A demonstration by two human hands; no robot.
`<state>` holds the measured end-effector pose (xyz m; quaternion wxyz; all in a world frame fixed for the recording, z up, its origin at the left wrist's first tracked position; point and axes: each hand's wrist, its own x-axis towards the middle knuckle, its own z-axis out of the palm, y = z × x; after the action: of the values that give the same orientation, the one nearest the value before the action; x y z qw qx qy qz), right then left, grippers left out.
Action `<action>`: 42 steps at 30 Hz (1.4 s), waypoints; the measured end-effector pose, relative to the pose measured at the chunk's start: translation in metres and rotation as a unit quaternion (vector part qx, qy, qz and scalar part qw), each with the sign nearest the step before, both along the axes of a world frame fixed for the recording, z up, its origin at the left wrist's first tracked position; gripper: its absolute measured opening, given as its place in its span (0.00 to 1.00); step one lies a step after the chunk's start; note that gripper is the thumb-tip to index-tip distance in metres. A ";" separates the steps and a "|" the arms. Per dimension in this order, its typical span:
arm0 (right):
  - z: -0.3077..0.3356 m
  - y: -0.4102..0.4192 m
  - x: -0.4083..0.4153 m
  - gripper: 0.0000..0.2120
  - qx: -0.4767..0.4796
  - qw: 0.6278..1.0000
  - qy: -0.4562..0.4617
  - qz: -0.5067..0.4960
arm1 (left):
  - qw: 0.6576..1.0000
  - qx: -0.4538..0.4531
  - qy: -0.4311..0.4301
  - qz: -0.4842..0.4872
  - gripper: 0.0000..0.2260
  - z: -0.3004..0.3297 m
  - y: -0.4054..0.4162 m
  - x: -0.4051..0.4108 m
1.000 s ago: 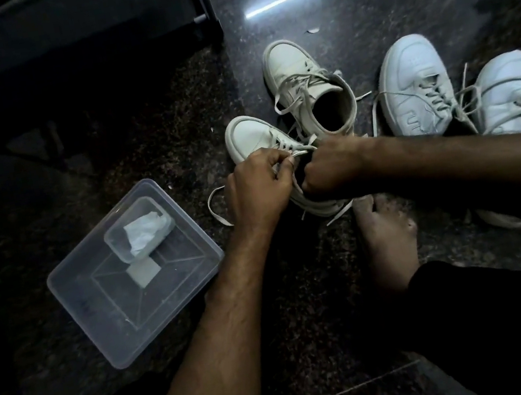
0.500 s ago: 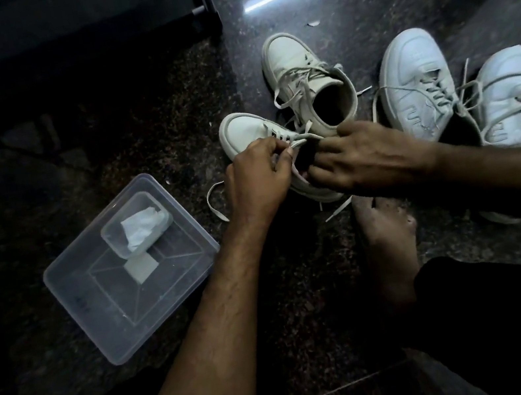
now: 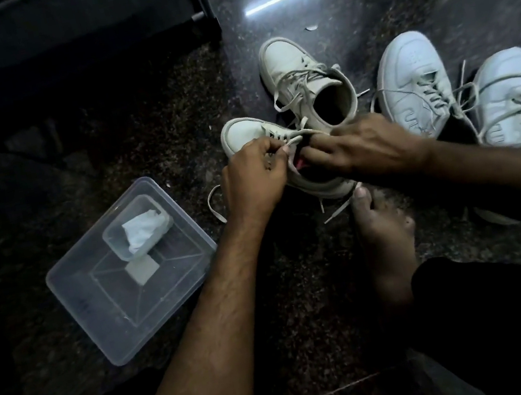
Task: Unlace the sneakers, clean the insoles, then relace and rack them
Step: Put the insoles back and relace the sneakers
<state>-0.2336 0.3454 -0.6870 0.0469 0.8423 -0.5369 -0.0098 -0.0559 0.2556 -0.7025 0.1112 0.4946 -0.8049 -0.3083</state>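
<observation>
Floor: dark speckled stone floor [image 3: 141,121] carrying everything here; the person sits on it with a bare foot [image 3: 385,238] just behind the work.
Tub: clear plastic tub [image 3: 105,315] to the left, well apart from the shoes, holding a small tray [image 3: 116,238] with a crumpled white wipe [image 3: 143,227].
Spare pair: two pale sneakers [image 3: 413,83] at right, laced, ends trailing loose.
Partner shoe: cream sneaker [image 3: 297,76] behind, laces slack, mouth open.
Shoe in hand: near sneaker [image 3: 242,132] lies between both hands, toe pointing up-left.
Left hand: left hand [image 3: 254,181] curls over the eyelets, fingertips pinching the lace [image 3: 297,138].
Right hand: right hand [image 3: 365,145] has its fingers reaching into the shoe's mouth; whether they grip the tongue or insole I cannot tell.
Risk: light is poor, so an eyelet could be skipped. The loose lace end [image 3: 213,205] on the floor may snag under the shoe or foot, and a hard tug could drag the sneaker into its partner.
</observation>
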 end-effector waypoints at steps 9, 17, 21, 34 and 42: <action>0.004 -0.006 0.012 0.22 0.189 0.982 -0.024 0.009 | 1.000 0.007 -0.006 -0.019 0.07 -0.001 0.009 -0.003; -0.005 -0.009 -0.002 0.04 0.157 0.981 0.028 0.107 | 1.000 0.007 -0.004 -0.003 0.08 -0.005 0.010 -0.007; -0.016 -0.027 0.003 0.12 0.103 0.982 0.014 0.159 | 1.000 0.004 -0.014 -0.007 0.08 -0.004 0.010 -0.009; -0.083 0.051 0.053 0.14 0.417 0.851 0.072 -0.312 | 1.000 0.005 -0.021 -0.011 0.08 -0.004 0.012 -0.009; 0.017 -0.004 0.046 0.15 0.213 0.961 0.066 -0.165 | 1.000 0.001 -0.017 -0.011 0.08 -0.005 0.012 -0.007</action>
<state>-0.1879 0.3416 -0.6703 -0.1008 0.7296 -0.6499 -0.1874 -0.0630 0.2676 -0.7075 0.0933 0.4913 -0.8116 -0.3020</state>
